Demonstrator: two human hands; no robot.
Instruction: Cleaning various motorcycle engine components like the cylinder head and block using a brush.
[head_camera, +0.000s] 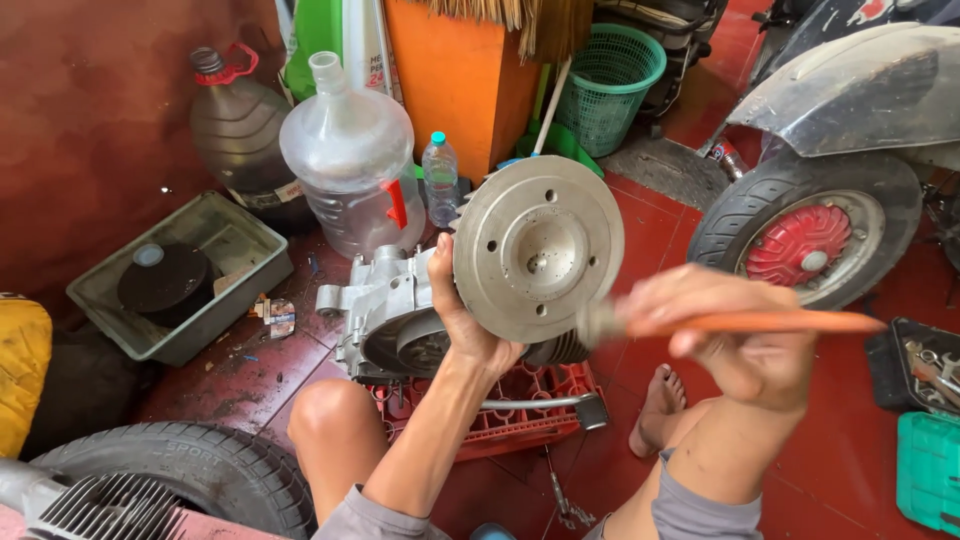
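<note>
My left hand (458, 318) grips the rim of a round grey metal engine part (537, 247) with a finned edge, its flat face with several holes turned towards me. My right hand (735, 335) holds a brush with an orange handle (770, 323); its blurred bristle end (597, 322) touches the part's lower right edge. Behind the part, a grey engine casing (385, 310) rests on a red plastic crate (510, 415). A metal tool (545, 405) lies across the crate.
A grey tray (225, 290) holding a black disc sits to the left, with two large bottles (350, 160) and a small water bottle (439, 180) behind. A scooter wheel (810, 235) stands at right, a loose tyre (185, 470) at bottom left, a green basket (608, 85) beyond.
</note>
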